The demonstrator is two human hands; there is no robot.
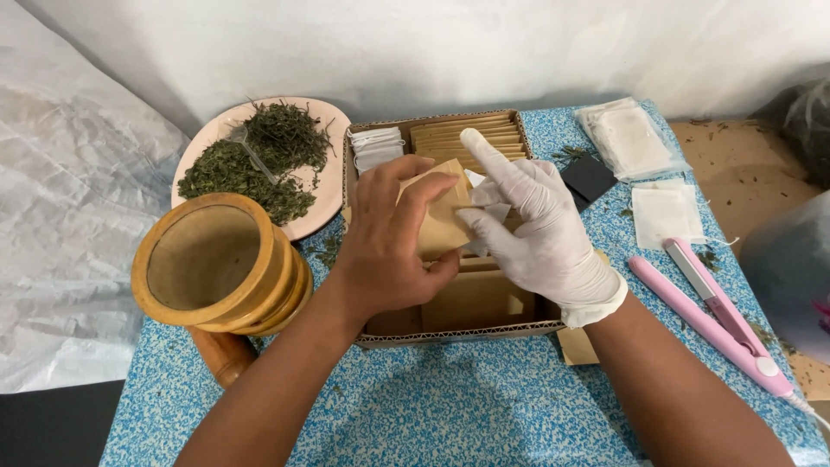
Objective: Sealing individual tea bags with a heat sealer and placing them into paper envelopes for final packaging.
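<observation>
Brown paper envelope was held over the cardboard box, pinched by bare left hand. Gloved right hand gripped a white tea bag at the envelope's mouth, index finger straight. Wooden mortar stood left, plate of dried herbs behind it, pink sealer right.

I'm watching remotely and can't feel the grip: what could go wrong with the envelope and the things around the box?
1. The left hand and gloved right hand pinch a brown paper envelope over the cardboard box; it might crease or tear.
2. The wooden mortar sits by the left forearm at the table edge; a nudge could tip it.
3. The plate of dried herbs lies close; leaves may scatter.
</observation>
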